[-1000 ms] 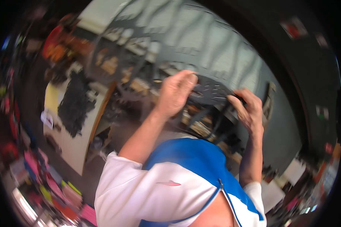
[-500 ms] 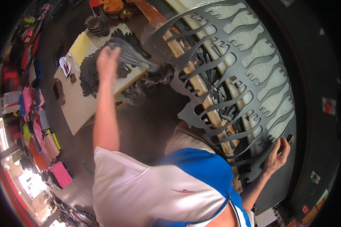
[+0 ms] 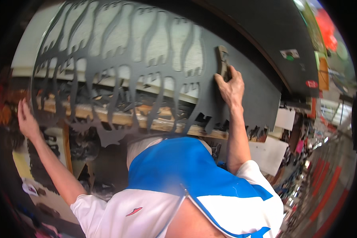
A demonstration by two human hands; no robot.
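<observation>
Large dark cut-out metal sheet [image 3: 210,79] held up in front of person, spanning most of view, above wooden tabletop [image 3: 162,125]. Sheet carries rows of wavy cut-out slots; lower edge jagged. Left hand [image 3: 25,119] closed on sheet's left edge, arm stretched out. Right hand [image 3: 231,88] gripping sheet near its right part, fingers wrapped over small tan block [image 3: 222,59] pressed against sheet. White-and-blue shirt [image 3: 178,186] fills lower centre. White paper sheets [image 3: 267,152] hang at right, below sheet.
</observation>
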